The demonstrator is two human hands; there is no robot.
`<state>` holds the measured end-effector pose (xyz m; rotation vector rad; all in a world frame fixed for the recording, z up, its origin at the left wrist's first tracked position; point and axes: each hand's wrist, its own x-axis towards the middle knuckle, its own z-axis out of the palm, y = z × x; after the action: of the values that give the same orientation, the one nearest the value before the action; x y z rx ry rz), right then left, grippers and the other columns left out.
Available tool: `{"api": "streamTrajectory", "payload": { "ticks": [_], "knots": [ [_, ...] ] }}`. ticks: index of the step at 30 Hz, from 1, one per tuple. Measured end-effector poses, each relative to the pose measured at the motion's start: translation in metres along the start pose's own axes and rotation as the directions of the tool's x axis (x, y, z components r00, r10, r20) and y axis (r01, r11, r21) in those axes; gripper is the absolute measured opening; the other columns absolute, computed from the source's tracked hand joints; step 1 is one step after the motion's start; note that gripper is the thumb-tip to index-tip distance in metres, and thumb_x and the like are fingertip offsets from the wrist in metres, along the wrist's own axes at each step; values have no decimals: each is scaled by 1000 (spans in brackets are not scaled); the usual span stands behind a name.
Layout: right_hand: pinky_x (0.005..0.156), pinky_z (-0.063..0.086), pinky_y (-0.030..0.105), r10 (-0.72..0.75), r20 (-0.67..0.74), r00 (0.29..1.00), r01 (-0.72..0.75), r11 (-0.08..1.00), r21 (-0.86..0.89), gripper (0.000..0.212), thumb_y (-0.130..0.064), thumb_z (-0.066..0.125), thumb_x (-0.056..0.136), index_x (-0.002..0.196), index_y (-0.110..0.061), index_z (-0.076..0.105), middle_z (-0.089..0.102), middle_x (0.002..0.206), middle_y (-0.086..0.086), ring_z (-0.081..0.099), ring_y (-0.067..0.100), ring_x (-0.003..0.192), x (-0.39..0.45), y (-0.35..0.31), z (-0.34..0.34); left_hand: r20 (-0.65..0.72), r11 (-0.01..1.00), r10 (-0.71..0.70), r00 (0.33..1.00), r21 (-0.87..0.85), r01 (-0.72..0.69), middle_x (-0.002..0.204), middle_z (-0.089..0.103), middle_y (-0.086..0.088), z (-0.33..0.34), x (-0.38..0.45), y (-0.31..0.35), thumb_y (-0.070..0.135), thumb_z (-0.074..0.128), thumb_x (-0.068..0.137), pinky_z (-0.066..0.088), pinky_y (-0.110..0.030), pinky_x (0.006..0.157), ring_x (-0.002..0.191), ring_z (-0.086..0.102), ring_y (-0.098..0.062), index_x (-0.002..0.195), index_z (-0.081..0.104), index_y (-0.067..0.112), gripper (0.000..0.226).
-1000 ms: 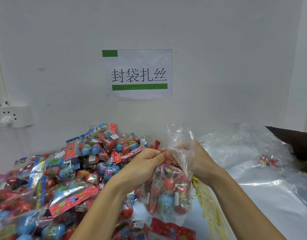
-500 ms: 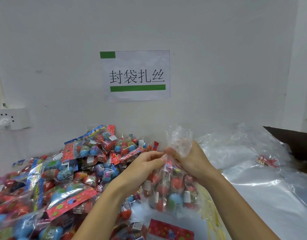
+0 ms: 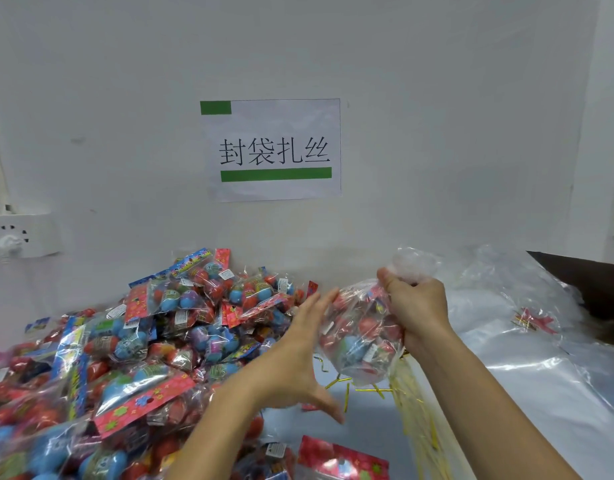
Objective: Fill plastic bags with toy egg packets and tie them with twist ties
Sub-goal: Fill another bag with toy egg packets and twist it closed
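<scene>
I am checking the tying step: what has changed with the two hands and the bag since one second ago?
The left hand let go of the bag's neck and now is open beside the filled bag. The right hand kept its grip on the twisted neck and carried the bag to the right. The pile of egg packets stayed as it was.

Your table (image 3: 506,427) is pale and pretty buried: a big heap of toy egg packets (image 3: 132,341) covers the whole left side, loose gold twist ties (image 3: 416,410) lie scattered near the middle front, and a sheet of clear plastic bags (image 3: 527,341) spreads over the right
</scene>
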<state>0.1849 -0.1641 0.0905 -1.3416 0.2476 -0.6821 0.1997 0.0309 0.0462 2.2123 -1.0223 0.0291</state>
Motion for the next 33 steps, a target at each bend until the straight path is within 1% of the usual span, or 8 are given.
{"api": "streamTrajectory", "payload": {
  "ticks": [3,7,12,16,19,25,30,33],
  "knots": [
    [32,39,20,32,-31,999,-31,998,46,26,-15,75,89,67,-7,64,55,50,3,51,14,30,-1,-5,-1,-226,964,186,956,229,-134,155,-25,32,17,8,10,41,96,56,47,-43,107,151,14,-11,140,-5,70,135],
    [47,50,29,20,-28,999,-18,997,72,24,-14,75,89,70,-3,66,63,65,12,59,20,46,-1,-12,-1,-400,893,431,809,318,-319,157,15,20,24,16,11,40,88,70,50,-35,102,139,33,-7,135,34,48,85],
    [59,47,34,1,61,998,-6,997,81,24,-16,76,88,79,3,66,59,75,15,55,24,64,1,-17,-6,-485,914,142,863,-270,-302,119,68,11,17,14,8,47,87,66,53,-26,89,111,66,-11,113,64,42,53],
    [65,46,35,-82,211,974,72,996,57,39,-20,79,85,91,17,67,63,80,16,56,23,71,1,-22,-11,-286,483,-161,944,-857,-177,112,73,-9,7,15,10,66,70,74,57,-50,85,105,69,-34,111,75,32,50],
    [52,50,27,-128,312,941,133,991,7,19,-23,80,82,82,-7,70,61,82,11,55,20,72,-5,-24,-8,-159,259,-173,972,-959,-111,119,72,-10,1,12,9,64,60,84,59,-41,81,104,71,-27,114,75,23,54],
    [69,53,13,-228,540,810,282,959,-19,15,-5,64,95,100,-18,71,74,91,-1,72,10,85,-19,-17,-10,103,-54,-357,928,-995,90,58,63,-17,7,7,-5,32,61,64,51,-25,45,39,58,-22,65,72,-4,37],
    [75,58,57,-255,452,855,345,929,-130,31,-18,64,97,75,3,73,70,70,21,67,36,65,-18,-23,-1,134,242,-439,888,-934,261,87,73,-21,3,5,-3,16,59,73,55,-28,56,63,70,-26,99,72,3,32],
    [63,56,44,-219,338,915,304,927,-222,39,-20,65,97,65,2,69,65,57,14,64,18,52,-12,-23,-4,-115,456,-557,822,-870,187,101,73,-15,4,13,-4,16,52,96,56,-35,67,88,70,-31,105,65,13,16]
  ]
}}
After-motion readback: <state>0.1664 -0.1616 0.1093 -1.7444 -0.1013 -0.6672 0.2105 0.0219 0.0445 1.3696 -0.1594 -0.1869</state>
